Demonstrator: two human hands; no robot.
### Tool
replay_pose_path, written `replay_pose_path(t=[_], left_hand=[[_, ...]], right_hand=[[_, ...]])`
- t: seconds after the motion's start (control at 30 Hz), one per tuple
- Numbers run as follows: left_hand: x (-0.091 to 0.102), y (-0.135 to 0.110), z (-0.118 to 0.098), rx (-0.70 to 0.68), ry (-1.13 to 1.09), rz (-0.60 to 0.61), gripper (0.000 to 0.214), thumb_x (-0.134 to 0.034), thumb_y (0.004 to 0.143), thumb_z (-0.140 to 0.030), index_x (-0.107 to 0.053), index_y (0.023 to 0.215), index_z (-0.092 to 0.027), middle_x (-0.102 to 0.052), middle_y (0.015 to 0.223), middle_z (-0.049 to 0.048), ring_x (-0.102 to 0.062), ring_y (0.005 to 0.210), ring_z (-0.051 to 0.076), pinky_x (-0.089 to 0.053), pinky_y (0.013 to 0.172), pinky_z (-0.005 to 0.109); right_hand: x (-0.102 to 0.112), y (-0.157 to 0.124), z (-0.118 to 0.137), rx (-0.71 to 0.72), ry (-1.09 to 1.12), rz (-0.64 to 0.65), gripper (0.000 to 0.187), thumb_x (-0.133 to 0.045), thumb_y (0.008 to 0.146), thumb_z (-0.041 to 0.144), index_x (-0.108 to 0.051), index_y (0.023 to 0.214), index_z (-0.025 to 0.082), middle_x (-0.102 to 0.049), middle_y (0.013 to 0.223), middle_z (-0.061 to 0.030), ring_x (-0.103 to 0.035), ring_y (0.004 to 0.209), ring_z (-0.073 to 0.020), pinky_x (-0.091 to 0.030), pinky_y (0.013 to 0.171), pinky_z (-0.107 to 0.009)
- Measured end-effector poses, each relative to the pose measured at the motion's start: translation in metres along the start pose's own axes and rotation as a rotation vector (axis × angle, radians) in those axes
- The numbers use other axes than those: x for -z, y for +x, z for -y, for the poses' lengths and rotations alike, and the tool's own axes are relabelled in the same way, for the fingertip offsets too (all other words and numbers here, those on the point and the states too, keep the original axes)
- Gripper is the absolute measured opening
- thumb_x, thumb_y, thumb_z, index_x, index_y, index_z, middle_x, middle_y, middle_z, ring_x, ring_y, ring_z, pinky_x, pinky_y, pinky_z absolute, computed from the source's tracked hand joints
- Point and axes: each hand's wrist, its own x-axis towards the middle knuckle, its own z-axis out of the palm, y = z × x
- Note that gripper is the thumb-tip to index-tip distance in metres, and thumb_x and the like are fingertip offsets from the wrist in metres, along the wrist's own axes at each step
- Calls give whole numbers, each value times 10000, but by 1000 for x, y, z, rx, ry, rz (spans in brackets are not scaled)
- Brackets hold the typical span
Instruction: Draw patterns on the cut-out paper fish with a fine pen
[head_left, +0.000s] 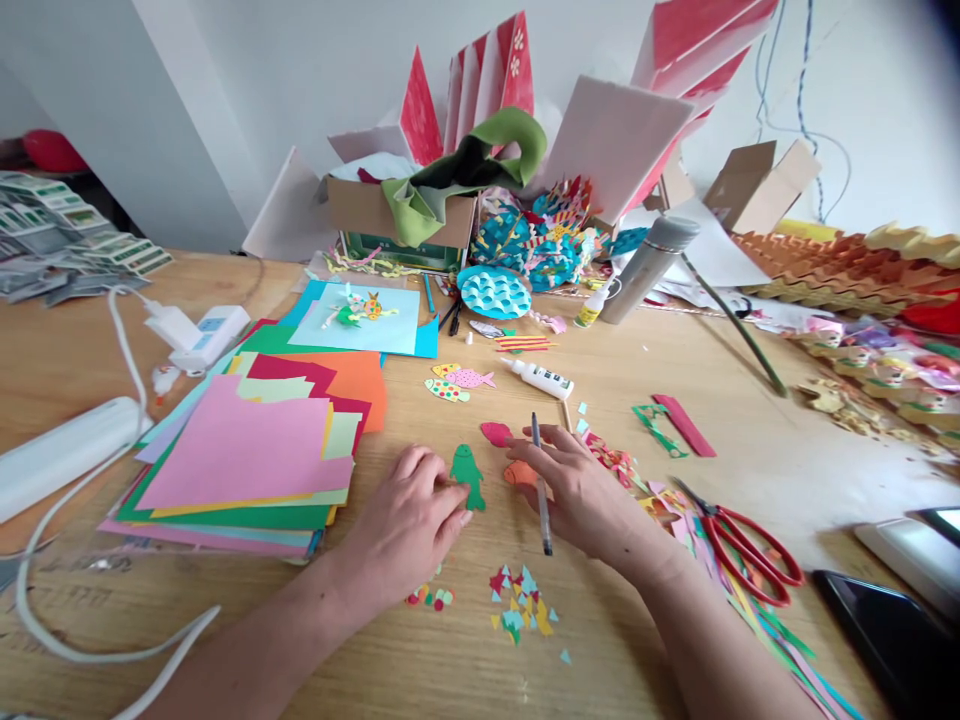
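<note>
My left hand (412, 515) rests on the table with its fingers curled, thumb and index finger at the left edge of a green paper fish (466, 472). A pen (543, 500) is tucked between the fingers of my right hand (581, 487), its length pointing away from me. Under those fingertips lies an orange paper fish (519, 473), partly covered. A dark pink paper fish (495, 433) is just beyond it. Small paper triangles (521, 605) and paper dots (435, 598) are scattered in front of my hands.
Stacked coloured paper (240, 440) lies left. Finished-looking patterned fish (457, 380) and a glue bottle (541, 379) sit ahead. Red-handled scissors (742, 550), paper strips (795, 650) and a phone (885, 640) are right. A white cable (45, 640) curls at left; boxes stand behind.
</note>
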Motion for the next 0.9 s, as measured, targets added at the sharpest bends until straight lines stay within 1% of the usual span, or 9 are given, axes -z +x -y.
replay_pose_path(t=[0.07, 0.13, 0.27, 0.33, 0.43, 0.5, 0.6, 0.73, 0.9], left_hand=[[-1, -1, -1, 5, 4, 6, 193, -553, 961, -229, -708, 1068, -188, -572, 972, 76, -485, 1016, 257, -484, 910, 458], [-2, -1, -2, 18, 19, 16, 203, -546, 967, -245, -705, 1080, -189, -571, 963, 81, -489, 1001, 261, -492, 892, 460], [-3, -2, -5, 44, 45, 28, 215, -536, 971, -257, -701, 1089, -187, -569, 950, 89, -494, 978, 270, -501, 865, 469], [-3, -2, -7, 53, 42, 24, 214, -533, 969, -249, -698, 1088, -183, -565, 950, 88, -496, 967, 267, -505, 854, 465], [-4, -3, -8, 57, 32, -2, 200, -537, 965, -246, -694, 1070, -182, -568, 1029, 98, -490, 1026, 274, -500, 896, 471], [-4, -3, -8, 57, 40, -12, 190, -542, 963, -249, -693, 1059, -185, -566, 1125, 107, -470, 1102, 288, -481, 952, 492], [-4, -3, -9, 62, 46, 4, 185, -540, 964, -250, -688, 1056, -187, -577, 1151, 101, -461, 1131, 293, -468, 980, 504], [-5, -2, -10, 48, 36, 26, 190, -544, 964, -245, -672, 1084, -173, -614, 1139, 80, -476, 1107, 284, -474, 974, 495], [-6, -2, -11, 43, 47, 56, 234, -551, 961, -241, -647, 1156, -153, -656, 1124, 72, -504, 1054, 275, -496, 940, 482]], right_hand=[[0, 0, 2, -22, 64, -76, 345, -546, 914, 147, -583, 1257, 154, -683, 1126, -168, -539, 1171, -332, -504, 906, -474], [0, 0, 8, -69, 222, -132, 289, -547, 958, 281, -590, 1228, 187, -682, 1108, -135, -588, 1076, -286, -506, 873, -415], [-6, 1, 25, -231, 674, -182, 393, -291, 1049, 455, -498, 1305, 240, -665, 926, -46, -621, 878, -198, -490, 786, -331], [-13, 3, 32, -294, 830, -244, 384, -278, 1044, 496, -541, 1152, 238, -594, 777, 0, -568, 718, -164, -469, 713, -301], [-25, 10, 38, -417, 985, -255, 358, -409, 1008, 512, -542, 858, 216, -519, 644, 31, -508, 588, -133, -431, 601, -268], [-31, 15, 39, -476, 1045, -237, 341, -534, 951, 508, -534, 789, 207, -527, 625, 32, -514, 548, -122, -413, 541, -252], [-34, 19, 39, -523, 1099, -240, 291, -658, 858, 468, -584, 846, 187, -585, 671, 17, -561, 556, -125, -440, 535, -247], [-35, 19, 40, -585, 1090, -259, 290, -661, 828, 450, -615, 882, 169, -595, 622, 15, -573, 521, -133, -461, 514, -251], [-37, 17, 43, -581, 1059, -268, 313, -646, 839, 492, -584, 856, 185, -569, 589, 25, -539, 463, -126, -448, 450, -242]])
